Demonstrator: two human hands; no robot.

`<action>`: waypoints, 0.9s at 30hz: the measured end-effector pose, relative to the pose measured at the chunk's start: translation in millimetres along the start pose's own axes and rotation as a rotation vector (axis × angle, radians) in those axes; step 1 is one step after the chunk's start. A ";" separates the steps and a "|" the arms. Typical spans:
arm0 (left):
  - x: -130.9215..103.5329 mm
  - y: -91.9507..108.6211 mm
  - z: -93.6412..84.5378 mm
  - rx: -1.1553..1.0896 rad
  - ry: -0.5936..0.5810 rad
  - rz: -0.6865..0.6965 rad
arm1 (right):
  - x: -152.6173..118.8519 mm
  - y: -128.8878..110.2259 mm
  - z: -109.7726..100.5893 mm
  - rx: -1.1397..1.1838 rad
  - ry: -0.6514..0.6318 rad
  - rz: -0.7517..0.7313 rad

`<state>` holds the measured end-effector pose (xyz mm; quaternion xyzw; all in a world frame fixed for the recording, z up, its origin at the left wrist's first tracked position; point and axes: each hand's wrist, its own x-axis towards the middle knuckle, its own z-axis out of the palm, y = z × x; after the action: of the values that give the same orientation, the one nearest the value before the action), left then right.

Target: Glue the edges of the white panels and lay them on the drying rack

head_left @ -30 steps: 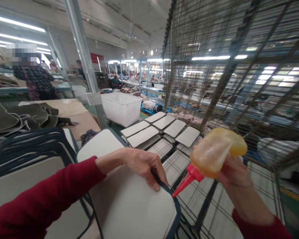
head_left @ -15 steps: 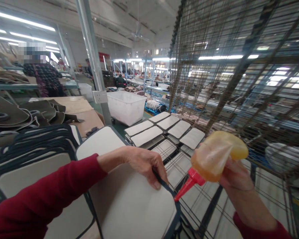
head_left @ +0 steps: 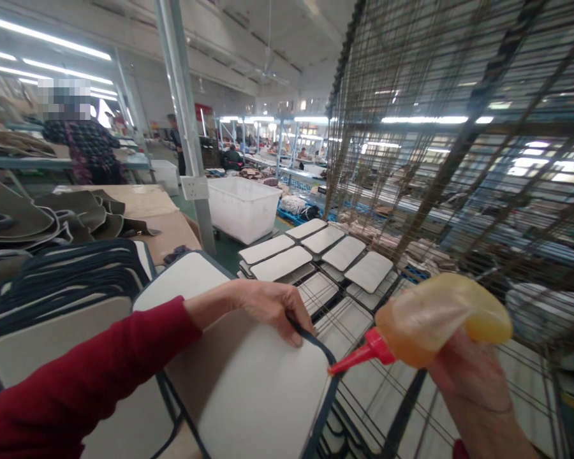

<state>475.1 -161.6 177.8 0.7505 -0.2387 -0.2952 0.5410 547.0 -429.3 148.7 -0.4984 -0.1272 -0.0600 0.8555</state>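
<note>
My left hand (head_left: 272,306) pinches the far edge of a pale panel with dark edging (head_left: 258,389), thumb on its light face. In my right hand (head_left: 473,370) is a squeeze bottle (head_left: 435,319) of amber liquid, lying tilted with its red nozzle (head_left: 361,354) pointing left. The nozzle tip meets the panel's right edge, at the border of the pale face and the dark trim. Part of my right hand is hidden behind the bottle. More edged panels (head_left: 62,344) lean in a stack at the left.
A wire rack (head_left: 363,382) holds rows of pale panels (head_left: 370,271), and its raised wire layers (head_left: 440,95) stand at right. Behind are a white bin (head_left: 243,207) and a metal post (head_left: 184,108). A person (head_left: 86,140) stands at the far left.
The bottle has tilted closer to level and shifted right and down, its nozzle tip now slightly higher along the panel's edge. My left hand keeps its hold, with the panel a little further left.
</note>
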 end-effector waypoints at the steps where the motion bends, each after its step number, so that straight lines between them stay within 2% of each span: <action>1: -1.0 -1.2 -1.4 0.000 0.025 0.002 | -1.9 0.0 -0.8 0.011 0.022 -0.024; 3: -2.6 -3.7 -4.0 0.007 0.068 0.002 | -5.6 0.3 -2.3 0.027 0.029 -0.093; 6: -3.7 -7.4 -6.7 -0.014 0.094 -0.003 | -9.9 1.7 -5.2 0.016 -0.032 -0.176; 11: -4.0 -12.1 -7.9 -0.055 0.124 0.000 | -10.8 5.7 -8.3 0.034 -0.046 -0.244; 19: -3.0 -14.5 -7.3 -0.109 0.141 -0.011 | -13.7 6.3 -12.9 -0.011 -0.003 -0.244; 24: -0.6 -19.2 -8.8 -0.121 0.154 -0.014 | -17.3 4.5 -13.2 -0.015 -0.062 -0.242; 27: -0.1 -20.2 -8.9 -0.136 0.171 -0.017 | -16.2 10.1 -19.9 -0.018 -0.060 -0.290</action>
<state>482.1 -149.5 160.6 0.7364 -0.1645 -0.2503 0.6066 536.9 -442.0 126.3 -0.4842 -0.2229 -0.1691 0.8290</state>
